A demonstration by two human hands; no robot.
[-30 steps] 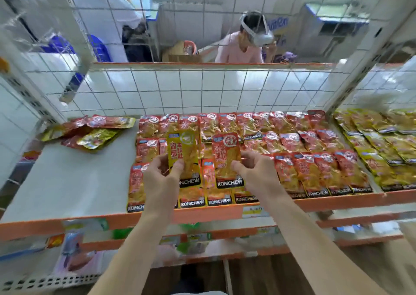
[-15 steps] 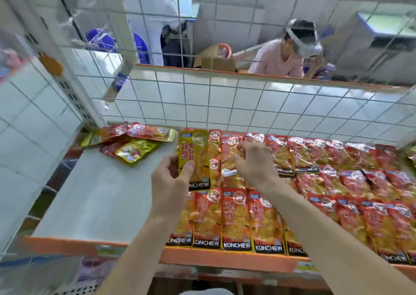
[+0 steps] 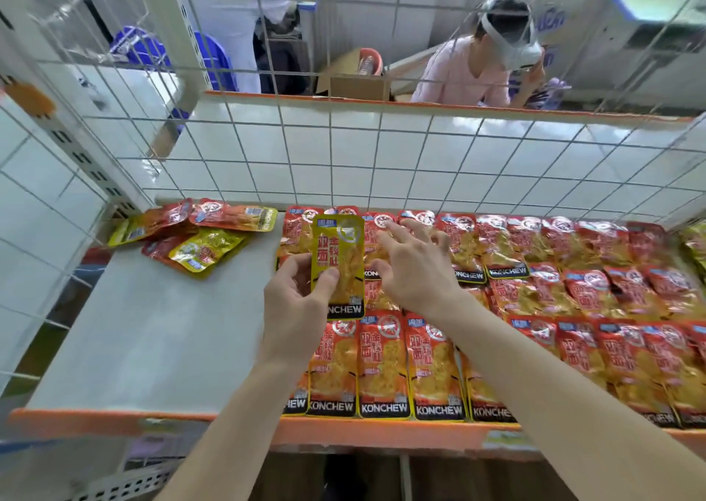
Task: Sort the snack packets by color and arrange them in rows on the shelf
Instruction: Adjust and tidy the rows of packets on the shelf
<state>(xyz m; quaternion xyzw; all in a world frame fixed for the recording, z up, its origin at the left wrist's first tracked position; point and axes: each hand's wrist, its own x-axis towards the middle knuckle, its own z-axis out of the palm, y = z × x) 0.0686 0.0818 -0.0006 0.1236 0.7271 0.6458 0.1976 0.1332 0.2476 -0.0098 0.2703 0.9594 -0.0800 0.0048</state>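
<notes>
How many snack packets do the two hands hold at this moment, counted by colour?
Yellow: 1, the yellow packet pinched in the left hand.
Red: 0; the right hand is open over the red packets and grips none.
Total: 1.

The yellow packet, left hand and right hand hide parts of the red packets beneath them. The view's right edge cuts off the outermost of them. In the loose pile, lower packets are half covered.
</notes>
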